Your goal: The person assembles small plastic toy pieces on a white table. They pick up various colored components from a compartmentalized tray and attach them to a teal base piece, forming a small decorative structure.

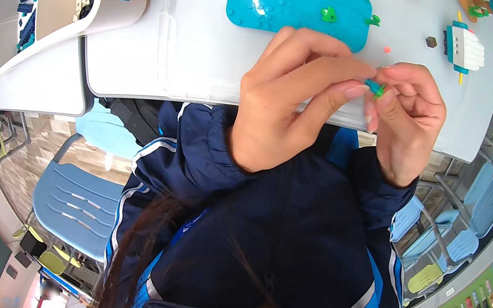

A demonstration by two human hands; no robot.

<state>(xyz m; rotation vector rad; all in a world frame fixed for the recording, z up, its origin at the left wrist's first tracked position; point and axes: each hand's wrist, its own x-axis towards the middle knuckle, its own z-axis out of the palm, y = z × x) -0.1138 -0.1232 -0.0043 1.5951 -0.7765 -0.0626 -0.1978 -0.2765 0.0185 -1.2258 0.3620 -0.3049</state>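
Observation:
Above the near edge of the white table [188,71], both hands meet at fingertip height. My left hand [300,91] pinches the teal end of a small building piece [372,86] between thumb and fingers. On its green end [379,93], my right hand [410,120] is closed with thumb and fingertips. Whether the teal and green parts are joined cannot be made out. Just beyond my left hand lies a teal studded plate [271,16], partly covered by the fingers. Green curled pieces [373,20] stick out at its corners, and a green leafy piece [329,15] sits on it.
Right of the plate are a pink round piece [387,49], a dark small brick [431,41] and a white-and-teal brick model [469,49] with yellow rods. A white storage bin [128,8] with sorted bricks stands at the left. Blue chairs [76,203] surround the table.

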